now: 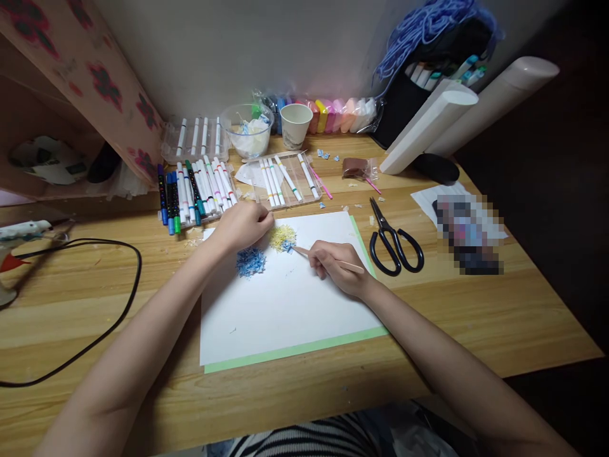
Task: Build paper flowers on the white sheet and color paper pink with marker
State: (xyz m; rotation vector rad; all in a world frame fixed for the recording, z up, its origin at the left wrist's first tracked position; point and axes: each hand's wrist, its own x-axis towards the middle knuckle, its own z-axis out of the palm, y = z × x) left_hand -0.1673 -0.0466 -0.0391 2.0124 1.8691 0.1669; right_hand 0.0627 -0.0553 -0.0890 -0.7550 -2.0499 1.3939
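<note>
Pale wood-grain table under everything. Large white paper sheet lies on it, atop a light green sheet that peeks out along the near and right edges. Beyond the white sheet's far left corner: clear plastic tray with a few white-barrelled markers, more markers bunched just nearer the sheet. Right of the sheet: black-handled metal scissors, blades pointing away, handles a bit apart.

Right hand, over the sheet's right half, closed in a pen-like pinch on a thin pale wooden stick. Left hand at the sheet's far left edge, fingers curled into a loose fist; its inside is hidden, can't tell if it has hold of anything. Clear round plastic bowl and white paper cup stand past the sheet's far edge.

On the sheet's far left part: heap of blue shreds, just nearer than the left hand; heap of pale yellow shreds right beside it, farther back. Small blue clump sits at the yellow heap's near edge, by the stick's tip.
</note>
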